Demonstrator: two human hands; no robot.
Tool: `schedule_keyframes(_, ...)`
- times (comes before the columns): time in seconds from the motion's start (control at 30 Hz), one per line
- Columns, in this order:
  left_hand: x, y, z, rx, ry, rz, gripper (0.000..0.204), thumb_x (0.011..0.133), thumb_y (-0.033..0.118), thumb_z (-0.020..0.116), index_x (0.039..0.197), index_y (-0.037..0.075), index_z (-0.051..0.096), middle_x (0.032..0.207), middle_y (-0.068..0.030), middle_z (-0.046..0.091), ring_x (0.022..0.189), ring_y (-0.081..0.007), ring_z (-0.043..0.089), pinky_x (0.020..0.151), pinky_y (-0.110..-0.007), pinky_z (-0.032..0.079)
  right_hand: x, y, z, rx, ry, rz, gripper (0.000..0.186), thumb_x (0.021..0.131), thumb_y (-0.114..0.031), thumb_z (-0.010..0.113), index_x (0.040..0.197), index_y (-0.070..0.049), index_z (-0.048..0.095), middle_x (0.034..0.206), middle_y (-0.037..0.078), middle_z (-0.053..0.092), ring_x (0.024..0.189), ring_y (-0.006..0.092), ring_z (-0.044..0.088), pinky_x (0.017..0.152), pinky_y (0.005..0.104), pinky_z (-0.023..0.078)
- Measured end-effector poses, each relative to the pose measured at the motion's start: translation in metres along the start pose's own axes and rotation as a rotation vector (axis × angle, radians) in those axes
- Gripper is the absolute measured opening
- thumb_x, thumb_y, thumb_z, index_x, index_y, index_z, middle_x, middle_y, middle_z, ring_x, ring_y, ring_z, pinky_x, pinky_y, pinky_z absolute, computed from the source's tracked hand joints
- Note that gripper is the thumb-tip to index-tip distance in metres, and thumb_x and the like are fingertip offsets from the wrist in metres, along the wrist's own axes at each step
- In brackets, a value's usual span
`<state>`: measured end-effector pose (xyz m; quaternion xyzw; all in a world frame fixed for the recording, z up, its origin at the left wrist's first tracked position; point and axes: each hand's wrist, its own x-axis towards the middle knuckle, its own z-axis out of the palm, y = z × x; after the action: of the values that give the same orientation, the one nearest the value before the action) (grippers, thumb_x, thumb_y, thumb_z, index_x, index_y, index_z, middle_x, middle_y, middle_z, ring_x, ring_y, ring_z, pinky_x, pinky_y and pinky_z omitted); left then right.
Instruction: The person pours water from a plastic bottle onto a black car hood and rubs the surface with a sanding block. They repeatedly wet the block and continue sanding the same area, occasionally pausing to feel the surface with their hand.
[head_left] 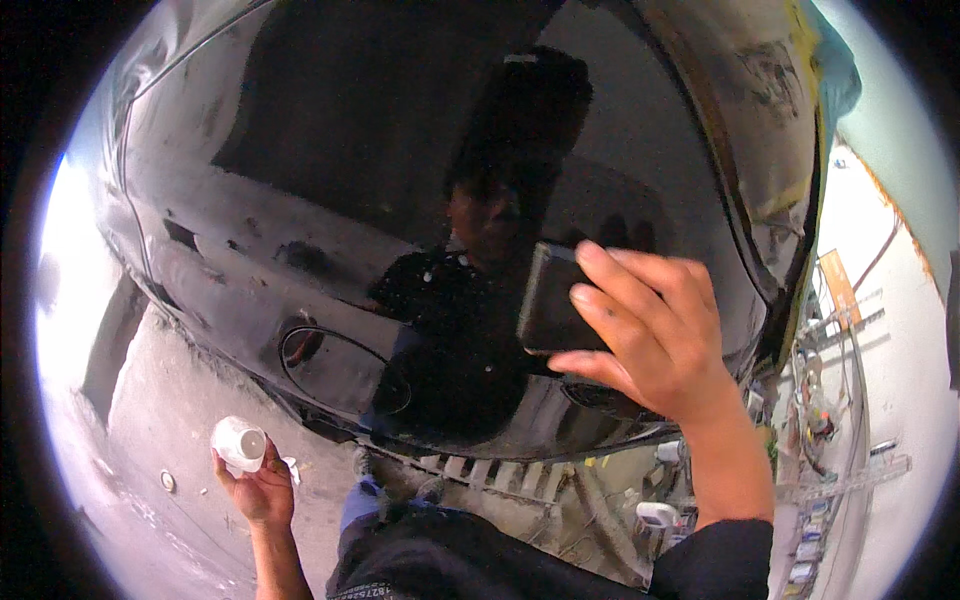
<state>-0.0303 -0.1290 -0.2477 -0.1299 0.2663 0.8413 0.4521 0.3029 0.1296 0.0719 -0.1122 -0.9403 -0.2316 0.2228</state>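
Low on the left of the frame, we see the left hand [258,492] with its fingers bent around a white cup [238,443]. The cup sits at the tips of the thumb and fingers, above the palm. Right of the middle, the right hand [660,330] grips a dark block [562,305] between the thumb below and the fingers above. The block lies to the left of the palm, over the black car panel [620,110] that fills the middle and top. We cannot tell if the block touches the panel.

We see the cup's round end, but its mouth is turned away from us. The right fingers cover part of the block, and its underside is hidden. The top of the panel is cut off by the frame.

The cup is smooth and round. The panel is curved and shiny like a mirror, with a person's dark reflection [450,300] in it and a thin curved line [352,336] low on its left part. The block is flat with straight sides, and its left edge looks paler. At the upper right hangs a blue-green sheet [842,82], soft and folded.
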Motion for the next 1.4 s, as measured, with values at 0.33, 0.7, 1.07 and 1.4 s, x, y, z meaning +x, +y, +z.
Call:
schedule_keyframes(0.33,-0.001,0.007,0.023,0.023,-0.073,0.033,0.058,0.099,0.055,0.060,0.141,0.016,0.052,0.118,-0.0058,0.070,0.102,-0.0247,0.072,0.068,-0.029,0.059,0.019,0.012,0.007,-0.019,0.021,-0.036,0.059,0.067,-0.038,0.083,0.116,-0.010,0.065,0.133,0.008,0.066,0.108,0.0254,0.062,0.086,0.0392,0.048)
schedule_keyframes(0.7,-0.008,0.013,0.044,0.017,-0.044,0.057,0.056,0.100,0.054,0.059,0.139,0.015,0.053,0.116,-0.0058,0.070,0.098,-0.0233,0.071,0.068,-0.030,0.059,0.032,0.023,0.006,-0.004,0.044,-0.049,0.057,0.069,-0.038,0.083,0.115,-0.009,0.066,0.132,0.008,0.066,0.105,0.0262,0.062,0.083,0.0394,0.049)
schedule_keyframes(1.07,0.021,0.044,0.087,0.062,-0.335,0.291,0.061,0.102,0.046,0.059,0.148,0.009,0.045,0.134,-0.0115,0.062,0.115,-0.0259,0.065,0.088,-0.037,0.060,0.036,0.032,0.003,-0.031,0.058,-0.063,0.061,0.068,-0.038,0.083,0.119,-0.009,0.065,0.133,0.008,0.065,0.104,0.0258,0.062,0.082,0.0394,0.048)
schedule_keyframes(1.4,0.013,0.016,0.281,0.339,-0.597,0.812,0.063,0.109,0.046,0.042,0.159,0.009,0.030,0.162,-0.0171,0.034,0.150,-0.0336,0.035,0.122,-0.054,0.031,0.044,0.036,0.003,-0.052,0.077,-0.078,0.063,0.066,-0.037,0.084,0.120,-0.010,0.065,0.130,0.005,0.065,0.104,0.0259,0.060,0.084,0.0402,0.048)
